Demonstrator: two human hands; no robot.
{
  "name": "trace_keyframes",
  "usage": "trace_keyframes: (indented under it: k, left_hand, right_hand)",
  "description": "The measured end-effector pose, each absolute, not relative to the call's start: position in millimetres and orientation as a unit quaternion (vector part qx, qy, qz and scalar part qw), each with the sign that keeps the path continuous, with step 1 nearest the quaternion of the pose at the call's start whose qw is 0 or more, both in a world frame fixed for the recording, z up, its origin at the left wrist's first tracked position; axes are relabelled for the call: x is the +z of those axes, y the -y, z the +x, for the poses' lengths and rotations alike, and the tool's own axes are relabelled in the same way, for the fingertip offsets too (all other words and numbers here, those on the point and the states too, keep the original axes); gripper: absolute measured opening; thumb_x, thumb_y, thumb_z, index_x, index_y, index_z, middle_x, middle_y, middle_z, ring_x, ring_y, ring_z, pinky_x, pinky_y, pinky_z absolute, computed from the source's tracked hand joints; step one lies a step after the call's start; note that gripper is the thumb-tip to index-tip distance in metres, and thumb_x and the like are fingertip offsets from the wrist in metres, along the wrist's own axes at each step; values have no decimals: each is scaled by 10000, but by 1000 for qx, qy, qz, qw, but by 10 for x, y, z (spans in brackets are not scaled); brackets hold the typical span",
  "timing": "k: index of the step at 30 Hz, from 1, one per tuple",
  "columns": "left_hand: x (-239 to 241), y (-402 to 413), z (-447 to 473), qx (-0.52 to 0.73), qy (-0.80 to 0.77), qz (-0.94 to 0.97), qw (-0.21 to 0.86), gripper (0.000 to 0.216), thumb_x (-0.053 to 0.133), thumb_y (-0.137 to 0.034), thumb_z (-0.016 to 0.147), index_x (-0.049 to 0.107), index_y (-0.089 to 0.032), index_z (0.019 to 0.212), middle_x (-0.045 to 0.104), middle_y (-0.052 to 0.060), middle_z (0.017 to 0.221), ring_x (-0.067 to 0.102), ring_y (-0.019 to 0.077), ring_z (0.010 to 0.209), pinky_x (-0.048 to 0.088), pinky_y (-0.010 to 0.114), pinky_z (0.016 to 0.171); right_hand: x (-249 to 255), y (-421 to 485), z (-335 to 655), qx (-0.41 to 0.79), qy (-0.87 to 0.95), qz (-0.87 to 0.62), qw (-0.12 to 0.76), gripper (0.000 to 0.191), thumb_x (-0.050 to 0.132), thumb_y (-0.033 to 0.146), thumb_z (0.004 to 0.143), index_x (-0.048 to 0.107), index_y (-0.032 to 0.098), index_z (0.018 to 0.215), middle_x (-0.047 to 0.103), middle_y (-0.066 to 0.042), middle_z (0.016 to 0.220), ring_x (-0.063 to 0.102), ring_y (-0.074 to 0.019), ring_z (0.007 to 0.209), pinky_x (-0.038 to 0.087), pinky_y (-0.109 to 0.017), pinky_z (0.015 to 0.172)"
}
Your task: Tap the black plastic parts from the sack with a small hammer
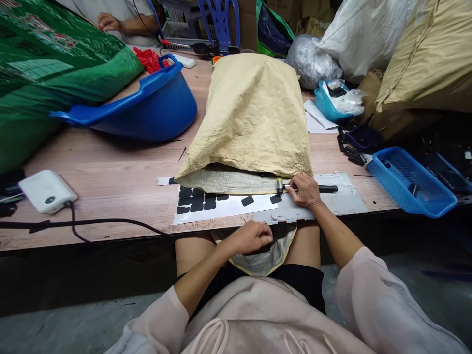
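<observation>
My right hand [304, 190] is closed around the shaft of a small hammer [279, 186] lying at the mouth of a large yellow woven sack [258, 113]. The hammer's black handle sticks out to the right of the hand, over a grey board [339, 196]. My left hand [254, 237] hovers at the table's front edge with its fingers curled in; whether anything is between them is hidden. Below it, an open sack [275, 258] with a pale lining hangs between the knees. A white sheet of black rounded stickers [197, 199] lies left of the hammer, partly under the sack.
A blue basin [147, 108] and a white device [47, 191] with a black cable stand on the left. At right are a blue basket [413, 182], a small teal basket [334, 101] and black parts. A green sack [55, 73] fills the far left. Another person's hand [110, 22] shows behind.
</observation>
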State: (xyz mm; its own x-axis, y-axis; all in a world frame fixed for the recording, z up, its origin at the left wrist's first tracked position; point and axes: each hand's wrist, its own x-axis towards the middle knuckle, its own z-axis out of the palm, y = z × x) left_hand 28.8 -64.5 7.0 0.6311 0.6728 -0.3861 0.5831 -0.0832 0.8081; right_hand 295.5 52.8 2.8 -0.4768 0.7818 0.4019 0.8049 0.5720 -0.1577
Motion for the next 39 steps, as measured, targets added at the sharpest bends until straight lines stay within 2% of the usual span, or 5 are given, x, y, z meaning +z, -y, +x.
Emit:
trace_keyframes:
  k: [6, 10, 14, 25, 39]
  left_hand:
    - [500, -287, 254, 121, -676, 676, 268, 273, 545, -326, 988, 758, -217, 1119, 793, 101, 1024, 703, 274, 944, 488, 332, 769]
    - [491, -577, 323, 101, -710, 664, 213, 357, 493, -248, 1011, 653, -277, 1329, 775, 107, 1106, 708, 301, 1023, 488, 356, 813]
    - [415, -668, 448, 141, -706, 672, 172, 324, 452, -285, 1034, 670, -217, 1264, 741, 137, 1131, 696, 304, 1062, 502, 354, 838]
    - [440, -756, 532, 104, -720, 671, 143, 225, 641, -313, 919, 772, -169, 1033, 727, 165, 1129, 686, 342, 1114, 527, 400, 900]
    - [127, -6, 94, 296, -606, 703, 226, 140, 745, -235, 869, 737, -241, 1008, 731, 22, 982, 685, 202, 903, 524, 307, 806]
  right_hand:
    - [44, -476, 2951, -70, 824, -501, 254, 198, 621, 355, 945, 587, 240, 787, 617, -58, 808, 514, -232, 819, 395, -349, 740]
    - [5, -498, 2945, -110, 787, -541, 275, 237, 599, 376, 983, 586, 245, 786, 619, -66, 810, 519, -242, 833, 400, -354, 750]
    - [-46, -544, 2944, -128, 776, -554, 272, 302, 557, 436, 1027, 597, 238, 803, 624, -78, 830, 517, -244, 836, 404, -354, 763]
    - [-81, -553, 2946, -116, 770, -569, 265, 319, 524, 457, 1047, 609, 231, 838, 619, -81, 852, 518, -243, 849, 395, -348, 759]
    - [-83, -568, 2951, -118, 769, -571, 262, 315, 528, 451, 1042, 603, 231, 830, 623, -76, 857, 533, -238, 858, 406, -341, 769]
